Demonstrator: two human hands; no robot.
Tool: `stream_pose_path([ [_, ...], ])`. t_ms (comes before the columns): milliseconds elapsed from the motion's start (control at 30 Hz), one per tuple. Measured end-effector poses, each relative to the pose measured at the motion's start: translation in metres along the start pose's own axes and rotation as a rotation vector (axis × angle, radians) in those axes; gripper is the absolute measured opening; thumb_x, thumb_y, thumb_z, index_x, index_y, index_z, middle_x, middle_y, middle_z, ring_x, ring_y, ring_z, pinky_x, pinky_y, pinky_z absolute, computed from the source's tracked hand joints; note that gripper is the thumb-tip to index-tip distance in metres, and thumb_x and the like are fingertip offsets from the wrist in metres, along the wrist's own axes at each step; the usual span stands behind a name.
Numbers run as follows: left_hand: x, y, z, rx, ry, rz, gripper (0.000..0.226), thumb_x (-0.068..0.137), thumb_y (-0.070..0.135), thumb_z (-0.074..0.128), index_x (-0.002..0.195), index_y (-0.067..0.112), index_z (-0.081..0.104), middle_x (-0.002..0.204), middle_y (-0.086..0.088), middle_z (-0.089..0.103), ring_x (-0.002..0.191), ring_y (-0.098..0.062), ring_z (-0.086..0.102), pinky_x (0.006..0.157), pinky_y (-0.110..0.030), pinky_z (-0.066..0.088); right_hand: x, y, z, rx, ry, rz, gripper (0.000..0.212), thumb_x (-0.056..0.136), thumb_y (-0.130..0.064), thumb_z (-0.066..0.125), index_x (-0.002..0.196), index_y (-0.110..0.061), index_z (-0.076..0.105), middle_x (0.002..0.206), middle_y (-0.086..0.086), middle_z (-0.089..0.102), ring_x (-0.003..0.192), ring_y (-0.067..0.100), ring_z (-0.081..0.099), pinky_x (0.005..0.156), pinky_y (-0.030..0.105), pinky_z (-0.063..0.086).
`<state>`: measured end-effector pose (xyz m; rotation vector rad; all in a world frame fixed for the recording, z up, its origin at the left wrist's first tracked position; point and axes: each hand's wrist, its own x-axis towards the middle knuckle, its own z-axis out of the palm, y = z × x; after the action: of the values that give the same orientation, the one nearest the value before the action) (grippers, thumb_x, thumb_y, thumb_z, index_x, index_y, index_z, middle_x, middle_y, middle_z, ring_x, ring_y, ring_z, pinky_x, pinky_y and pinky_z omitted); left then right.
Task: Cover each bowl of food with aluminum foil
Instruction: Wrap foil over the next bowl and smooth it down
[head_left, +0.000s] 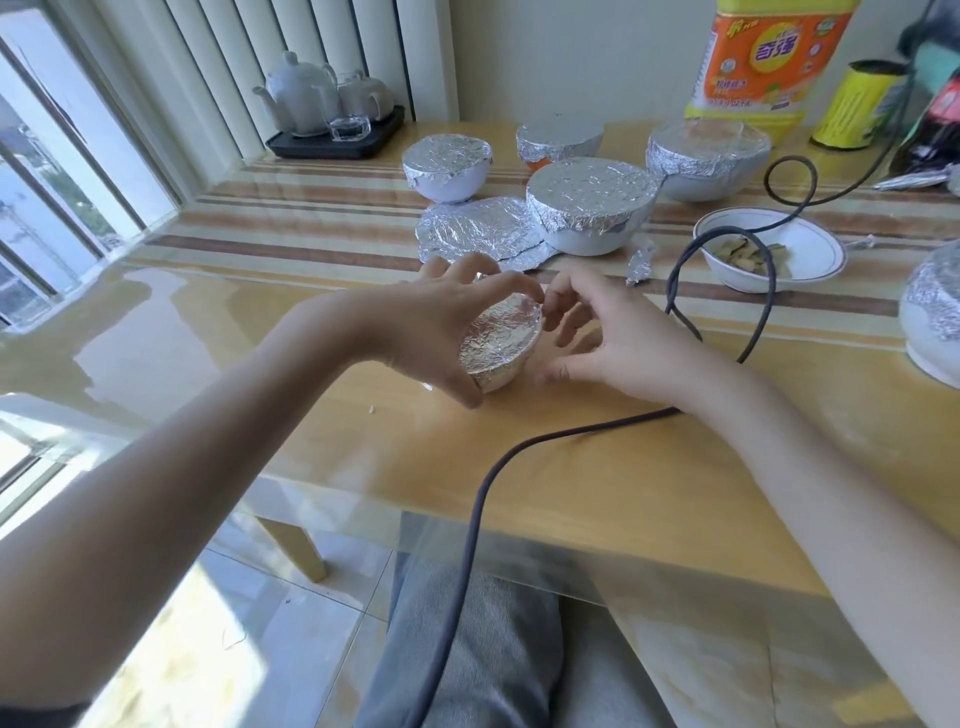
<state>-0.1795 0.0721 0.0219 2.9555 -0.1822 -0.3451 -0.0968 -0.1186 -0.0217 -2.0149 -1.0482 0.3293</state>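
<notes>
at frame centre, the left hand (436, 322) grips a small foil-wrapped bowl (500, 349) on the glass-topped wooden table (597, 467). the right hand (618, 343) hovers beside it, fingers loosely curled, holding nothing. an uncovered white bowl (769, 254) sits at right.

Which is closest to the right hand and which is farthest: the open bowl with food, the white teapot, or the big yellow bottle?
From the right hand:
1. Open bowl, just beyond it, to the right.
2. Yellow bottle, at the table's far edge, right.
3. White teapot, far left, by the window.
</notes>
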Motion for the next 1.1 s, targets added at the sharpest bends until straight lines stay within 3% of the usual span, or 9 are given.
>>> stream_pose_path([
  [167,-0.008,-0.004,-0.009,-0.191,-0.097,-0.041,0.139,0.047,0.069,0.082,0.145,0.053,-0.016,0.154,0.014,0.014,0.135,-0.01,0.021,0.108,-0.03,0.025,-0.002,-0.001,0.012,0.245,0.157,0.103,0.03,0.094,-0.033,0.058,0.123,-0.027,0.052,0.117,-0.007,0.06,0.107,0.01,0.06,0.1,0.041,0.047],
  [233,-0.01,-0.013,-0.013,-0.495,0.062,-0.093,0.119,0.059,0.077,0.068,0.153,0.041,0.006,0.15,0.015,0.03,0.133,-0.005,0.031,0.104,-0.024,0.027,0.007,-0.014,0.014,0.337,0.224,0.154,0.029,0.101,-0.026,0.046,0.129,-0.023,0.053,0.127,-0.004,0.058,0.116,0.008,0.055,0.106,0.038,0.043],
  [300,-0.003,-0.025,-0.006,-0.705,0.372,-0.123,0.062,0.091,0.058,0.053,0.141,0.023,0.046,0.134,0.008,0.055,0.122,-0.007,0.051,0.105,-0.028,0.037,0.02,-0.027,0.015,0.347,0.278,0.179,0.032,0.103,-0.022,0.04,0.131,-0.018,0.054,0.131,-0.002,0.058,0.12,0.009,0.053,0.107,0.034,0.041],
  [367,0.005,-0.034,0.006,-0.869,0.561,-0.175,0.026,0.102,0.03,0.048,0.111,0.014,0.067,0.106,0.0,0.069,0.101,-0.013,0.064,0.101,-0.034,0.047,0.035,-0.037,0.022,0.298,0.314,0.184,0.031,0.102,-0.023,0.04,0.123,-0.013,0.061,0.123,0.004,0.064,0.114,0.017,0.058,0.103,0.036,0.044],
  [433,0.01,-0.033,0.019,-0.942,0.594,-0.263,0.022,0.097,0.025,0.059,0.096,0.009,0.074,0.087,-0.006,0.069,0.078,-0.015,0.062,0.08,-0.03,0.049,0.047,-0.038,0.033,0.256,0.323,0.186,0.03,0.1,-0.025,0.047,0.101,-0.006,0.07,0.1,0.015,0.071,0.093,0.028,0.065,0.09,0.041,0.05],
  [567,0.014,-0.025,0.029,-0.994,0.647,-0.379,0.022,0.091,0.026,0.067,0.086,0.007,0.075,0.062,-0.004,0.057,0.054,-0.013,0.046,0.051,-0.022,0.036,0.059,-0.028,0.046,0.303,0.382,0.231,0.035,0.092,-0.018,0.061,0.057,-0.017,0.064,0.047,-0.009,0.057,0.049,0.013,0.051,0.062,0.034,0.045],
  [867,0.02,-0.028,0.032,-0.941,0.679,-0.475,0.031,0.092,0.029,0.065,0.086,-0.001,0.072,0.058,-0.002,0.051,0.042,-0.006,0.039,0.04,-0.015,0.032,0.062,-0.03,0.052,0.274,0.45,0.289,0.031,0.087,-0.021,0.061,0.064,-0.002,0.069,0.056,0.01,0.064,0.052,0.011,0.052,0.055,0.024,0.038],
  [967,0.019,-0.028,0.032,-0.982,0.666,-0.487,0.039,0.093,0.03,0.064,0.093,-0.009,0.068,0.062,-0.007,0.049,0.042,-0.008,0.037,0.038,-0.015,0.03,0.062,-0.03,0.048,0.235,0.417,0.33,0.037,0.088,-0.021,0.061,0.052,-0.014,0.057,0.037,-0.009,0.039,0.038,0.006,0.035,0.046,0.023,0.03],
  [1100,0.018,-0.027,0.031,-1.023,0.645,-0.483,0.04,0.093,0.031,0.064,0.097,-0.009,0.069,0.059,-0.005,0.047,0.035,-0.006,0.035,0.035,-0.014,0.028,0.068,-0.034,0.037,0.247,0.361,0.379,0.028,0.085,-0.022,0.06,0.061,-0.013,0.048,0.048,-0.002,0.029,0.047,0.014,0.028,0.051,0.027,0.023],
])
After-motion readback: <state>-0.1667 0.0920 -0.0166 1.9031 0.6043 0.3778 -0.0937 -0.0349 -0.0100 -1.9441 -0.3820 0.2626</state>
